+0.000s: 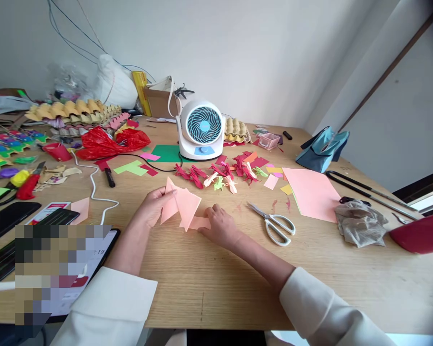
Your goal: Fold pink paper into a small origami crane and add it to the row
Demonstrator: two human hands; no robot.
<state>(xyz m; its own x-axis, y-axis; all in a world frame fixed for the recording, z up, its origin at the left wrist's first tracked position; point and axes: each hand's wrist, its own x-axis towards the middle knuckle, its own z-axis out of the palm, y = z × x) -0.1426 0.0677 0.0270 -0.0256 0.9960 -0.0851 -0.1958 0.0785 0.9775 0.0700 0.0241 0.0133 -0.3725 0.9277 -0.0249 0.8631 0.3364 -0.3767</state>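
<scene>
My left hand (152,207) pinches several pieces of peach-pink paper (187,205), which fan out at angles above the wooden table. Just to the right, my right hand (218,225) has its fingers curled at the end of a small peach paper strip (197,222). The strip's other end runs behind the held paper. White-handled scissors (272,223) lie beside my right hand, blades toward the upper left. Beyond both hands rests a row of small twisted paper shapes (191,175) in red, peach and green.
Behind the paper shapes stands a white fan (202,132). A large pink sheet (312,193) and a crumpled tissue (361,222) lie right. On the left are a tablet (110,240), a black marker (109,178), a white cable (94,185) and red plastic bag (111,143).
</scene>
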